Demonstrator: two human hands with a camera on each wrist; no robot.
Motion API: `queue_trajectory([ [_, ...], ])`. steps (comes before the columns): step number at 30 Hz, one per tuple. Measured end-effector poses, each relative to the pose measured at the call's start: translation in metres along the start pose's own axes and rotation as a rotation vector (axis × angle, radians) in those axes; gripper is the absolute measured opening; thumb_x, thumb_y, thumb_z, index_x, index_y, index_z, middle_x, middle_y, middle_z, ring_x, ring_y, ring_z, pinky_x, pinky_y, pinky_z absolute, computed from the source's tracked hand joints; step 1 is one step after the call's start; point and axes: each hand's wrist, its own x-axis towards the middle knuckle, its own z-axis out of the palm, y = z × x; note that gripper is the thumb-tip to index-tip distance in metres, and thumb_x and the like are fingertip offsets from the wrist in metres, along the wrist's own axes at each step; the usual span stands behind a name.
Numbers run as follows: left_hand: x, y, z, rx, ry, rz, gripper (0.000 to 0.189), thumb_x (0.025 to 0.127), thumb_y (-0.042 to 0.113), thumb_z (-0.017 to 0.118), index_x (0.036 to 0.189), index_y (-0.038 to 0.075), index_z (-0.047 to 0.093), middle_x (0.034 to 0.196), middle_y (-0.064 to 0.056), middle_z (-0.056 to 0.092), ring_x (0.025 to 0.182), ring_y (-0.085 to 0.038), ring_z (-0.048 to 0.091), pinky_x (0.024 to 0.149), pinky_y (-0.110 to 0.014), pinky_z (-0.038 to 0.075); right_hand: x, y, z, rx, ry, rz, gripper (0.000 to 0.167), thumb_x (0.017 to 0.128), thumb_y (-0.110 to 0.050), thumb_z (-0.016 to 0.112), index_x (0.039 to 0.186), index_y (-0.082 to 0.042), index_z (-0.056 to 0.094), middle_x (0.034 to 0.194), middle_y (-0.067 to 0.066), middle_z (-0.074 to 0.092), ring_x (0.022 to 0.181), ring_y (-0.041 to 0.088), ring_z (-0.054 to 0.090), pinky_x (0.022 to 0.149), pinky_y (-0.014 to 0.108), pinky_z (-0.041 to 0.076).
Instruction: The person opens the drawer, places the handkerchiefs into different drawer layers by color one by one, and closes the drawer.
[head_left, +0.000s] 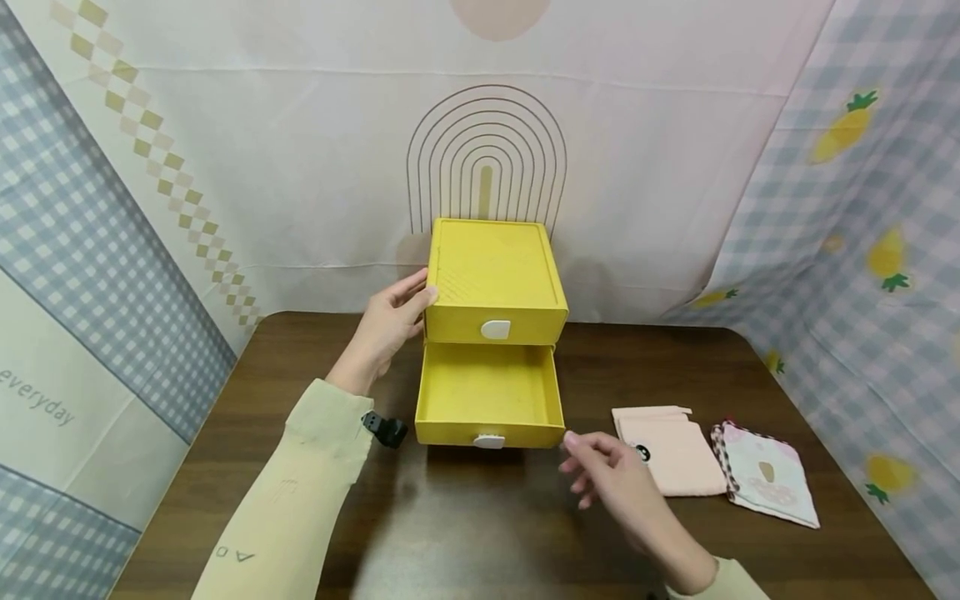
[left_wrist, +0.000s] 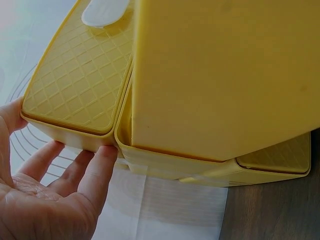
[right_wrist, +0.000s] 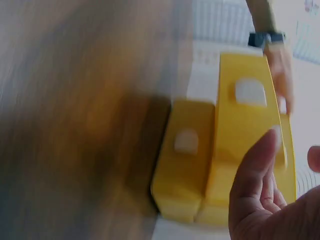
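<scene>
A yellow two-tier drawer box (head_left: 495, 267) stands at the back of the table, with a white tab handle on each tier. Its lower drawer (head_left: 489, 396) is pulled out toward me and the upper one is closed. My left hand (head_left: 384, 327) rests against the upper tier's left side, thumb at the top edge; in the left wrist view its fingertips (left_wrist: 106, 152) press the side wall. By the lower drawer's front right corner is my right hand (head_left: 611, 479), fingers loosely bent and holding nothing. The right wrist view is blurred, with that hand in front of the yellow box (right_wrist: 240, 130).
On the table's right lie a folded pink cloth (head_left: 675, 454) and, beside it, a folded white cloth (head_left: 772, 479) with a checked edge. A patterned curtain (head_left: 322, 175) hangs right behind the box. A black wrist device (head_left: 386, 429) sits at my left cuff.
</scene>
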Motion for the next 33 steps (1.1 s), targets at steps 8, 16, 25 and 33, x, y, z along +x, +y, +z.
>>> queue_trajectory([
  [8,0.003,-0.003,0.003,0.006,-0.004,0.017,0.052,0.091,0.044,0.065,0.14,0.038,0.05,0.146,0.005,0.044,0.13,-0.017,0.045,0.102,-0.044,0.043,0.008,0.006,-0.062,-0.166,0.014,-0.062,0.043,0.092,-0.032,0.068,0.122,-0.002,0.061,0.096,0.008,0.071,0.082,0.02,0.066,0.07,0.034,0.057],
  [16,0.002,-0.002,0.001,0.001,0.0,0.016,0.052,0.091,0.044,0.065,0.14,0.038,0.05,0.146,0.005,0.044,0.13,-0.017,0.045,0.103,-0.045,0.043,0.019,0.018,-0.112,-0.286,0.071,-0.069,0.055,0.093,-0.041,0.064,0.131,-0.002,0.054,0.108,0.009,0.069,0.093,0.011,0.065,0.077,0.032,0.056],
  [25,0.001,-0.004,0.0,0.006,-0.002,0.025,0.052,0.091,0.044,0.065,0.141,0.037,0.05,0.146,0.004,0.044,0.13,-0.018,0.045,0.103,-0.046,0.042,0.031,0.04,-0.156,-0.473,0.157,-0.007,0.072,0.09,-0.052,0.063,0.138,-0.001,0.047,0.119,0.017,0.062,0.087,-0.007,0.056,0.07,0.023,0.053],
  [33,0.001,-0.002,0.0,-0.003,0.0,0.023,0.051,0.091,0.043,0.066,0.139,0.037,0.051,0.145,0.005,0.045,0.129,-0.016,0.046,0.103,-0.047,0.041,0.041,0.062,-0.195,-0.507,0.312,0.1,0.089,0.083,-0.061,0.065,0.142,0.002,0.042,0.124,0.022,0.057,0.091,0.009,0.056,0.06,0.021,0.049],
])
